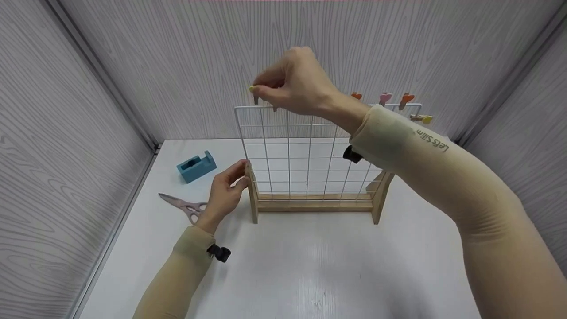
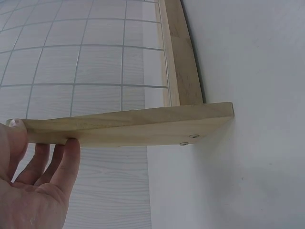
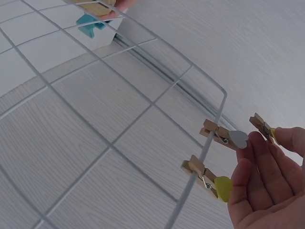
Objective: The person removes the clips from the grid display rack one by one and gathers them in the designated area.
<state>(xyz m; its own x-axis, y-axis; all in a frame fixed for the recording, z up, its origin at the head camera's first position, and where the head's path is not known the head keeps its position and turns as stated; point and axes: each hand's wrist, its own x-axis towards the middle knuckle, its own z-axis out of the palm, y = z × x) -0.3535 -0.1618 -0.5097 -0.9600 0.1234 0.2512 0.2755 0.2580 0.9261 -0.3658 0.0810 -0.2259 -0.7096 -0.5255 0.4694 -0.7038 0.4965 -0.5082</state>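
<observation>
Clothespin (image 3: 260, 125) pinched in the right hand (image 1: 305, 84), close to one upper corner of the wire grid (image 3: 152, 104).
Thumb and fingers press its yellow-heart end, the wooden mouth facing the top wire; whether it gapes is too small to tell. Below the pinch, the left hand (image 2: 38, 191) grips the stand's wooden side piece (image 2: 128, 119) between thumb and fingers. A squeeze far back and a square approach to the wire would probably serve best, with the side piece braced. A grey-heart pin (image 3: 223, 135) and another yellow-heart pin (image 3: 206, 179) crowd the inner side of the pinch; room opens above it and past the corner. Scissors (image 1: 179, 203) and a blue tape dispenser (image 1: 197, 168) lie outward of the left hand.
</observation>
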